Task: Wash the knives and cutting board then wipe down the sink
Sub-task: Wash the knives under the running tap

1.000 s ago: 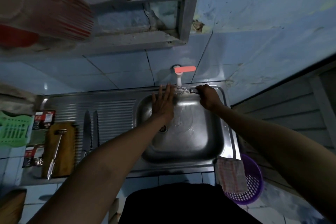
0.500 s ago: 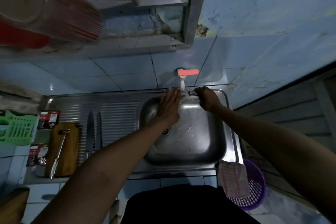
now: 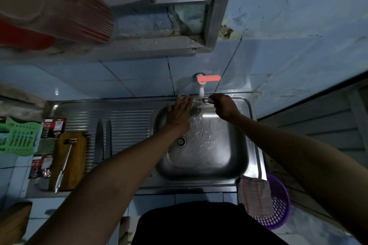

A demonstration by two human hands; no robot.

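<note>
My left hand (image 3: 180,113) is spread flat and open against the back wall of the steel sink (image 3: 256,145), just left of the water falling from the white tap (image 3: 201,90) with a red handle (image 3: 209,78). My right hand (image 3: 224,106) is closed around a small metal utensil (image 3: 207,101) held right under the spout; most of it is hidden. Two knives (image 3: 99,137) (image 3: 108,137) lie side by side on the ribbed drainboard. Left of them is the wooden cutting board (image 3: 77,165), with a long metal tool (image 3: 64,163) resting on it.
A checked cloth (image 3: 256,195) hangs over the sink's front right corner above a purple basket (image 3: 280,211). A green plastic rack (image 3: 18,139) and small packets (image 3: 53,127) sit at the far left. Water pools around the drain (image 3: 180,141).
A broad stream of water now pours from the tap and splashes across the basin. Both hands stay at the back of the sink, barely shifted.
</note>
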